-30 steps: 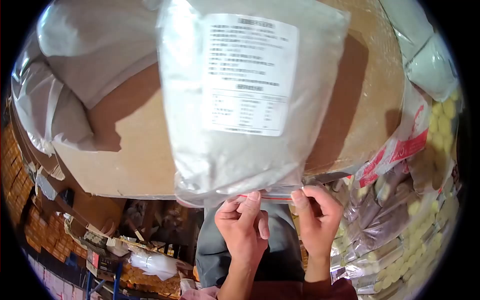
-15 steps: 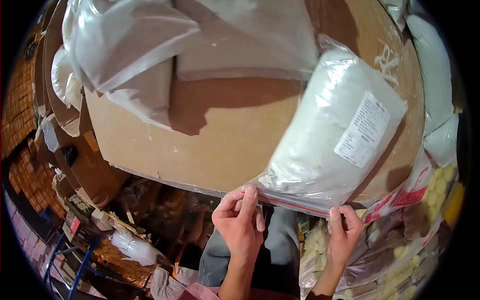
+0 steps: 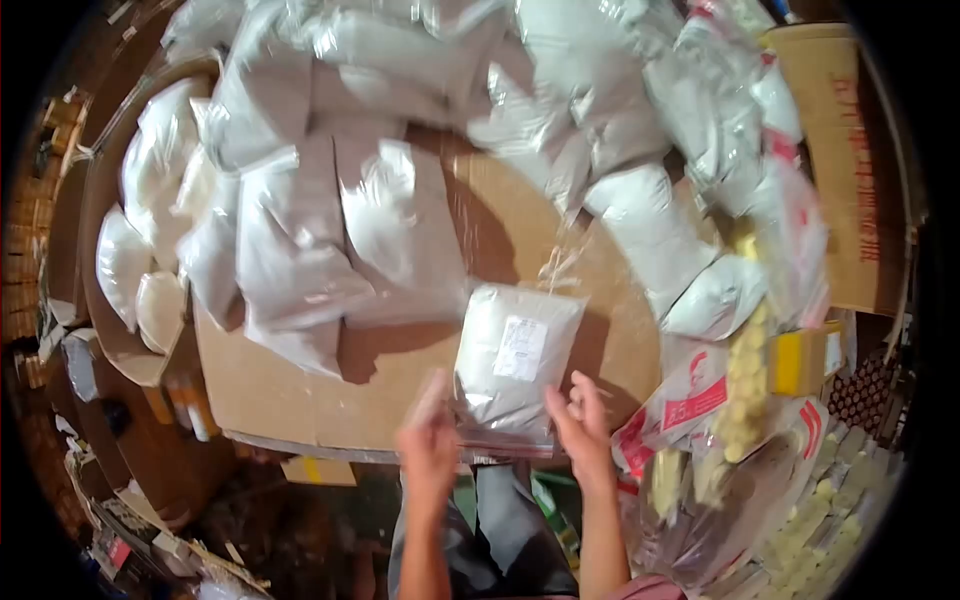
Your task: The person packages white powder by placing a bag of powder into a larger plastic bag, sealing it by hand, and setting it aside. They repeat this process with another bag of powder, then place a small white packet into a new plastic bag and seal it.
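Presently at a bag-positioning step, by judgement, with the labelled plastic bag (image 3: 515,398) lying flat on the cardboard-topped table (image 3: 300,405), close to the front edge and directly before the body. Note the printed label (image 3: 522,350) facing up, and the zip strip (image 3: 508,448) along the near end. Observe the left hand (image 3: 430,432) beside the left side of the bag and the right hand (image 3: 580,415) at the lower right corner — both open, palms turned inward, gripping nothing. Owing to motion blur, especially at the left, impossible to tell whether fingertips touch the plastic. For the next move, judged to require an even hold from both sides: bring palms in together, spread pressure over the filled body rather than the thin strip, and keep level. Allow clearance from the filled bags (image 3: 400,230) beyond to the left — just past the far corner.
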Action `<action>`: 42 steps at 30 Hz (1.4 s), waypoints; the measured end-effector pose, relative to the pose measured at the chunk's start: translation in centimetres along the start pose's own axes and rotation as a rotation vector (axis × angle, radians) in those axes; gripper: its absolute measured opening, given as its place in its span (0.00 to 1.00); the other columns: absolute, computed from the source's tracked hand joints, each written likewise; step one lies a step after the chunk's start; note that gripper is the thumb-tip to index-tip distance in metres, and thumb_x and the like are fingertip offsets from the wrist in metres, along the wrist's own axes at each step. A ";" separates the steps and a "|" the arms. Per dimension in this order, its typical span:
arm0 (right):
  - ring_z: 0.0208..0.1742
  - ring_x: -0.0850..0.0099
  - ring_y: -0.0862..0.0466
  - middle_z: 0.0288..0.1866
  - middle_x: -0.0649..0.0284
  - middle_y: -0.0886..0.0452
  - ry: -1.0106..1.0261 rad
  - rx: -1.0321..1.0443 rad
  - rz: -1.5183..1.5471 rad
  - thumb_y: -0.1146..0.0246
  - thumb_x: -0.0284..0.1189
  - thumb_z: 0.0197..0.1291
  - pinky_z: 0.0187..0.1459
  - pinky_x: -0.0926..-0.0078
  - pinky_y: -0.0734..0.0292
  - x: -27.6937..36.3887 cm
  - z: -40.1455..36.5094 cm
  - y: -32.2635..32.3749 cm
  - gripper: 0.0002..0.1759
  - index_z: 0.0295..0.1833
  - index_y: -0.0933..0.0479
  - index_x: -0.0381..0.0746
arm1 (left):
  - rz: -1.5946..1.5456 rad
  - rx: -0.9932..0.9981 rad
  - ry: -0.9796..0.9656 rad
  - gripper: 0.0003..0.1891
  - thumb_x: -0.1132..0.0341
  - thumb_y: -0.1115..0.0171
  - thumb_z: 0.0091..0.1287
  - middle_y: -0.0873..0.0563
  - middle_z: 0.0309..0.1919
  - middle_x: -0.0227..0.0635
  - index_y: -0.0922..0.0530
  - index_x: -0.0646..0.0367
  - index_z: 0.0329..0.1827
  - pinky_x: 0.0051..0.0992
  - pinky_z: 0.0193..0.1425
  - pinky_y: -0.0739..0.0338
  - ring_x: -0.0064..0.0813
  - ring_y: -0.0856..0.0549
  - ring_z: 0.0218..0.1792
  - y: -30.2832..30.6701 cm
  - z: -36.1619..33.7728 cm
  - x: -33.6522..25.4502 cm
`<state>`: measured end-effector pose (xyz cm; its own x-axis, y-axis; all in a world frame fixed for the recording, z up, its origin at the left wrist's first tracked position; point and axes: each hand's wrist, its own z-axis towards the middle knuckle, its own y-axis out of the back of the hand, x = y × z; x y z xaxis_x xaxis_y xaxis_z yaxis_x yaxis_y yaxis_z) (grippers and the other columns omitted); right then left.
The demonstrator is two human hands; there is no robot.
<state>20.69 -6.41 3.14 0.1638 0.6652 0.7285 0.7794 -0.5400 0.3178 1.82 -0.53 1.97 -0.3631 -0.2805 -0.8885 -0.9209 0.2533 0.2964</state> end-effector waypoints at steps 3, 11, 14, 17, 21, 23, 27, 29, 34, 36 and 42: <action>0.48 0.77 0.21 0.48 0.65 0.20 -0.098 0.125 0.118 0.28 0.37 0.56 0.49 0.78 0.27 1.6 1.5 -1.5 0.28 0.59 0.26 0.37 | 0.242 -0.094 0.032 0.24 0.66 0.42 0.68 0.20 0.52 0.62 0.29 0.63 0.66 0.36 0.59 0.26 0.57 0.21 0.56 -4.1 0.6 -7.4; 0.48 0.65 0.17 0.52 0.59 0.18 -0.133 0.573 0.318 0.28 0.36 0.55 0.50 0.64 0.20 0.4 3.7 0.6 0.29 0.59 0.26 0.34 | -0.508 0.281 0.156 0.31 0.58 0.26 0.54 0.17 0.49 0.34 0.25 0.57 0.60 0.31 0.54 0.24 0.26 0.19 0.51 -4.4 -0.8 -3.2; 0.51 0.66 0.18 0.54 0.58 0.20 -0.107 0.630 0.120 0.28 0.37 0.56 0.51 0.65 0.21 3.7 -0.7 -0.2 0.31 0.61 0.27 0.34 | -1.180 0.581 -0.060 0.31 0.54 0.28 0.55 0.18 0.49 0.34 0.25 0.56 0.61 0.32 0.57 0.24 0.28 0.20 0.52 1.5 -10.2 -10.2; 0.53 0.66 0.20 0.56 0.58 0.21 -0.029 0.774 -0.066 0.28 0.37 0.56 0.53 0.65 0.22 7.5 -5.9 -1.3 0.32 0.63 0.29 0.34 | -1.349 0.518 0.178 0.31 0.54 0.29 0.55 0.18 0.50 0.35 0.26 0.56 0.61 0.32 0.58 0.25 0.29 0.20 0.52 6.4 -13.9 -14.0; 0.56 0.67 0.21 0.59 0.57 0.23 0.132 1.030 -0.265 0.29 0.37 0.57 0.55 0.66 0.24 11.2 -12.9 -3.6 0.35 0.66 0.31 0.34 | -1.440 0.219 0.399 0.32 0.53 0.29 0.55 0.18 0.50 0.35 0.26 0.56 0.61 0.33 0.59 0.25 0.30 0.20 0.53 10.8 -14.8 -14.7; 0.58 0.67 0.22 0.61 0.56 0.24 0.266 1.169 -0.301 0.29 0.37 0.57 0.56 0.66 0.25 13.8 -15.7 -5.6 0.36 0.67 0.33 0.34 | -1.492 0.076 0.444 0.32 0.52 0.29 0.55 0.18 0.50 0.36 0.26 0.56 0.61 0.33 0.59 0.25 0.31 0.20 0.53 13.3 -14.9 -14.3; 0.65 0.60 0.26 0.65 0.53 0.29 0.543 1.353 -0.095 0.34 0.37 0.61 0.65 0.59 0.30 26.9 -20.4 -13.9 0.35 0.70 0.37 0.34 | -1.504 -0.251 0.324 0.32 0.52 0.30 0.55 0.18 0.51 0.36 0.27 0.57 0.61 0.34 0.60 0.25 0.32 0.20 0.54 24.0 -11.3 -15.0; 0.66 0.66 0.27 0.68 0.55 0.32 0.074 1.539 0.277 0.38 0.34 0.66 0.62 0.64 0.27 35.3 -23.4 -17.4 0.32 0.71 0.38 0.33 | -1.447 -0.361 -0.112 0.29 0.55 0.33 0.60 0.20 0.55 0.36 0.29 0.57 0.63 0.35 0.64 0.28 0.34 0.23 0.59 34.7 -5.4 -18.2; 0.57 0.70 0.21 0.59 0.59 0.22 0.594 1.277 -0.152 0.40 0.34 0.68 0.54 0.71 0.23 40.3 -20.8 -22.4 0.23 0.65 0.30 0.37 | -1.238 -0.531 -0.697 0.28 0.57 0.44 0.72 0.26 0.65 0.33 0.39 0.49 0.74 0.40 0.72 0.34 0.33 0.29 0.67 56.0 7.4 -24.2; 0.50 0.76 0.19 0.49 0.61 0.18 0.528 1.114 -0.149 0.40 0.33 0.68 0.52 0.77 0.25 35.0 -15.8 -21.9 0.17 0.57 0.24 0.35 | -1.113 -0.370 -0.448 0.28 0.59 0.44 0.72 0.25 0.63 0.37 0.40 0.50 0.74 0.37 0.66 0.29 0.35 0.26 0.64 55.1 9.4 -22.1; 0.25 0.73 0.22 0.27 0.66 0.21 0.062 0.523 -0.599 0.38 0.36 0.63 0.28 0.74 0.24 1.9 -3.1 -2.0 0.11 0.41 0.21 0.39 | -0.673 -0.041 0.436 0.13 0.67 0.43 0.68 0.14 0.40 0.38 0.25 0.61 0.54 0.28 0.36 0.20 0.29 0.14 0.35 35.7 7.6 -4.7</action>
<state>17.56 -5.68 5.80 -0.3945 0.7276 0.5612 0.9096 0.2226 0.3508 -28.28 16.88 14.11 0.2571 -0.6999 -0.6664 -0.9633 -0.1308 -0.2343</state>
